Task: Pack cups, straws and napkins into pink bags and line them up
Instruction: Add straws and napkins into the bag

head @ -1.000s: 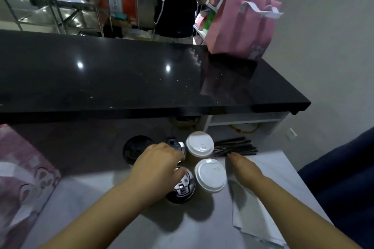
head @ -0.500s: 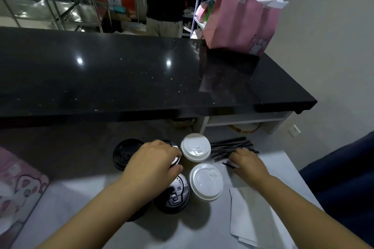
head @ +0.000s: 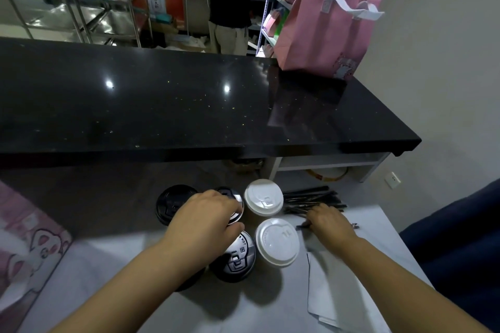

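Several lidded cups stand together on the low white table (head: 113, 273): two with white lids (head: 263, 197) (head: 277, 242) and black-lidded ones (head: 173, 204) (head: 238, 258). My left hand (head: 205, 220) grips the top of a black-lidded cup (head: 234, 199) in the middle of the group. My right hand (head: 328, 223) lies on the pile of black straws (head: 311, 199) and pinches one. White napkins (head: 338, 286) lie under my right forearm. One pink bag (head: 327, 32) stands upright on the black counter (head: 162, 105); another pink bag (head: 24, 246) lies at the left edge.
The black counter overhangs the far side of the table. Behind it a person stands by shelves (head: 270, 16) holding more pink bags, and a metal cart (head: 89, 13) is at the back left. A dark blue seat (head: 460, 238) borders the table on the right.
My right hand has slid back from the straw pile toward me with a straw under its fingers. My left hand has stayed on the black-lidded cup.
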Action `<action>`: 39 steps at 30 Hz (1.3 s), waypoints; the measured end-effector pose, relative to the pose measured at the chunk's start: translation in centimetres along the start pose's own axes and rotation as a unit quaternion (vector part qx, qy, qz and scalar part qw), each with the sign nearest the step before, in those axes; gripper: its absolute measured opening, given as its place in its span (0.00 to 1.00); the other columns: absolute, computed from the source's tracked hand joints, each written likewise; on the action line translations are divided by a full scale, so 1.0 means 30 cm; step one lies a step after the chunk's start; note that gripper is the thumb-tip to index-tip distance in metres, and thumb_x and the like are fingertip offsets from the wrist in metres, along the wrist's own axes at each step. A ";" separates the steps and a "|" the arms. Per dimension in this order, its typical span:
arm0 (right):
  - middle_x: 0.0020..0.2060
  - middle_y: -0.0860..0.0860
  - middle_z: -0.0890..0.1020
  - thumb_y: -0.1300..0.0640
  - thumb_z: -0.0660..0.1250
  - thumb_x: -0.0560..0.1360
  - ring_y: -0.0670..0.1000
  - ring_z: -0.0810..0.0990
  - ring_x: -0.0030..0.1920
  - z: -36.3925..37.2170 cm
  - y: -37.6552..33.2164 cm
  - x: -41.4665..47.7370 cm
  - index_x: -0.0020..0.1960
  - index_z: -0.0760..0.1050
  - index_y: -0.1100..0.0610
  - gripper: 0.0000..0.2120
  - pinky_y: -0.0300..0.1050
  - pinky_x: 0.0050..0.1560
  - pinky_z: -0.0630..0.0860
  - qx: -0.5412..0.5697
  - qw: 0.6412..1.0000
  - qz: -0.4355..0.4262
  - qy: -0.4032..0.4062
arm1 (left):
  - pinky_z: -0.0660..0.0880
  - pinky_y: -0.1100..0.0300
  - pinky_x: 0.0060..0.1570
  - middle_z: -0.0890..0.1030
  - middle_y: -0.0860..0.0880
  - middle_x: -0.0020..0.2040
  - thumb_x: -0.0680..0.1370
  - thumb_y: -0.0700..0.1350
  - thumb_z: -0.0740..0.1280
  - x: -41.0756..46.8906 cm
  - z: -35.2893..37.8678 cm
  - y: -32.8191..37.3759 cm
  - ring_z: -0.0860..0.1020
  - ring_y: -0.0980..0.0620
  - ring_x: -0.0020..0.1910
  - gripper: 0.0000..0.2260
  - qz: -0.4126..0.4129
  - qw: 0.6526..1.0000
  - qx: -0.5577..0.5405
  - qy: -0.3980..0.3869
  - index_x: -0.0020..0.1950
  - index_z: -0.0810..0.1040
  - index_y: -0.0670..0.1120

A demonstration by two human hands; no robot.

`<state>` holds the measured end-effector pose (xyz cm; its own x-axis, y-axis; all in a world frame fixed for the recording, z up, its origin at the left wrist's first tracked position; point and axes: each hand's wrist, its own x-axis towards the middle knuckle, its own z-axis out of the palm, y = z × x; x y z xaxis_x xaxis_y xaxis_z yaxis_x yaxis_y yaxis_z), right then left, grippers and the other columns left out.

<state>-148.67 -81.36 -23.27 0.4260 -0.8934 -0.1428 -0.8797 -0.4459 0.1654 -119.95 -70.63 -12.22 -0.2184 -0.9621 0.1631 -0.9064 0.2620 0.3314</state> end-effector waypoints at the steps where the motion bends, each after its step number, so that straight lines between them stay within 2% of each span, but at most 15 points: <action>1: 0.46 0.49 0.76 0.59 0.61 0.76 0.52 0.72 0.49 0.000 -0.001 -0.006 0.50 0.74 0.53 0.05 0.43 0.42 0.63 0.042 0.999 0.032 0.006 | 0.66 0.61 0.55 0.78 0.55 0.55 0.75 0.57 0.61 -0.003 -0.004 0.001 0.71 0.55 0.58 0.15 0.001 1.000 -0.001 0.003 0.59 0.75 0.55; 5: 0.40 0.48 0.72 0.60 0.63 0.76 0.52 0.73 0.40 -0.069 -0.002 -0.015 0.42 0.70 0.52 0.06 0.45 0.39 0.70 0.322 0.933 0.155 0.045 | 0.66 0.61 0.53 0.79 0.55 0.52 0.75 0.56 0.61 -0.017 -0.024 -0.002 0.72 0.54 0.57 0.13 -0.002 1.000 -0.011 0.018 0.57 0.76 0.55; 8: 0.37 0.49 0.81 0.65 0.65 0.75 0.47 0.80 0.39 -0.194 -0.025 -0.019 0.40 0.70 0.54 0.09 0.39 0.39 0.73 0.498 0.843 0.178 0.102 | 0.65 0.60 0.46 0.77 0.55 0.45 0.75 0.56 0.61 -0.025 -0.047 0.009 0.72 0.54 0.51 0.07 0.004 0.999 -0.013 0.033 0.47 0.74 0.54; 9: 0.36 0.49 0.83 0.66 0.65 0.75 0.44 0.81 0.38 -0.245 -0.041 -0.023 0.40 0.70 0.54 0.09 0.36 0.38 0.73 0.536 0.816 0.177 0.124 | 0.64 0.61 0.44 0.77 0.55 0.44 0.75 0.55 0.61 -0.027 -0.055 0.016 0.72 0.54 0.51 0.07 0.004 0.999 -0.018 0.039 0.48 0.75 0.55; 13: 0.36 0.48 0.85 0.67 0.64 0.76 0.41 0.82 0.40 -0.463 -0.153 -0.050 0.45 0.72 0.57 0.06 0.30 0.40 0.75 0.632 0.743 0.108 0.190 | 0.64 0.62 0.44 0.79 0.57 0.51 0.76 0.55 0.61 -0.036 -0.082 0.043 0.72 0.55 0.53 0.13 -0.002 0.997 -0.048 0.065 0.59 0.75 0.56; 17: 0.38 0.51 0.85 0.66 0.61 0.77 0.47 0.83 0.43 -0.663 -0.356 -0.085 0.50 0.72 0.55 0.08 0.34 0.44 0.77 0.751 0.628 0.003 0.203 | 0.70 0.59 0.51 0.77 0.56 0.58 0.75 0.56 0.62 -0.056 -0.145 0.062 0.72 0.54 0.58 0.18 -0.005 0.989 -0.115 0.094 0.64 0.72 0.55; 20: 0.38 0.51 0.84 0.66 0.60 0.77 0.46 0.82 0.41 -0.768 -0.527 -0.102 0.52 0.71 0.56 0.08 0.36 0.43 0.78 0.831 0.524 -0.063 0.176 | 0.75 0.53 0.48 0.79 0.55 0.51 0.74 0.57 0.63 -0.105 -0.207 0.048 0.76 0.54 0.50 0.15 -0.025 0.976 -0.198 0.085 0.58 0.73 0.55; 22: 0.38 0.52 0.84 0.66 0.60 0.77 0.44 0.81 0.39 -0.820 -0.631 -0.105 0.51 0.71 0.55 0.08 0.35 0.42 0.77 0.855 0.484 -0.089 0.164 | 0.75 0.48 0.42 0.80 0.52 0.42 0.74 0.54 0.63 -0.152 -0.244 0.011 0.78 0.51 0.42 0.09 -0.052 0.961 -0.257 0.092 0.49 0.75 0.52; 24: 0.39 0.52 0.85 0.66 0.59 0.77 0.44 0.81 0.40 -0.859 -0.733 -0.101 0.50 0.71 0.55 0.08 0.36 0.44 0.76 0.850 0.492 -0.106 0.159 | 0.75 0.45 0.39 0.80 0.49 0.36 0.76 0.50 0.62 -0.211 -0.282 -0.042 0.78 0.48 0.37 0.07 -0.082 0.942 -0.306 0.115 0.43 0.75 0.48; 28: 0.42 0.52 0.85 0.65 0.62 0.77 0.44 0.82 0.42 -0.900 -0.939 -0.101 0.53 0.74 0.55 0.09 0.35 0.40 0.75 0.782 0.595 -0.138 0.125 | 0.75 0.43 0.38 0.78 0.49 0.34 0.79 0.48 0.60 -0.368 -0.383 -0.166 0.77 0.50 0.34 0.08 -0.141 0.924 -0.321 0.153 0.41 0.75 0.49; 31: 0.43 0.53 0.85 0.63 0.65 0.76 0.48 0.83 0.45 -0.943 -1.092 -0.102 0.53 0.77 0.53 0.08 0.35 0.43 0.77 0.737 0.644 -0.191 0.075 | 0.78 0.48 0.39 0.78 0.52 0.35 0.79 0.50 0.60 -0.498 -0.474 -0.270 0.78 0.55 0.35 0.07 -0.182 0.929 -0.274 0.171 0.43 0.75 0.52; 34: 0.42 0.54 0.84 0.63 0.66 0.75 0.49 0.83 0.45 -1.006 -1.246 -0.103 0.50 0.77 0.53 0.07 0.35 0.43 0.77 0.695 0.671 -0.249 0.070 | 0.77 0.58 0.36 0.79 0.55 0.35 0.78 0.52 0.61 -0.629 -0.568 -0.383 0.78 0.60 0.35 0.06 -0.223 0.939 -0.191 0.178 0.43 0.75 0.56; 36: 0.42 0.56 0.83 0.64 0.65 0.75 0.48 0.83 0.44 -1.040 -1.342 -0.103 0.49 0.76 0.54 0.07 0.34 0.41 0.77 0.697 0.653 -0.285 0.078 | 0.73 0.64 0.36 0.79 0.59 0.39 0.75 0.55 0.65 -0.724 -0.631 -0.462 0.76 0.62 0.37 0.02 -0.248 0.941 -0.103 0.206 0.44 0.75 0.59; 38: 0.43 0.56 0.83 0.67 0.64 0.75 0.48 0.83 0.45 -1.058 -1.425 -0.094 0.48 0.76 0.56 0.08 0.36 0.42 0.78 0.694 0.645 -0.312 0.078 | 0.71 0.60 0.47 0.77 0.58 0.49 0.70 0.56 0.69 -0.817 -0.670 -0.556 0.74 0.58 0.49 0.12 -0.265 0.938 0.064 0.216 0.52 0.75 0.59; 39: 0.44 0.55 0.83 0.68 0.64 0.75 0.48 0.83 0.46 -1.059 -1.460 -0.085 0.48 0.77 0.55 0.09 0.38 0.43 0.79 0.675 0.662 -0.319 0.075 | 0.68 0.57 0.51 0.76 0.56 0.55 0.68 0.56 0.70 -0.855 -0.686 -0.602 0.72 0.54 0.55 0.17 -0.286 0.930 0.145 0.179 0.56 0.73 0.57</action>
<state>-104.53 -61.30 0.87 0.7282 -0.5882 0.3517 0.1439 -0.3705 -0.9176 -90.53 -49.12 -3.25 0.4170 -0.8372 0.3538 -0.9080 -0.3663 0.2033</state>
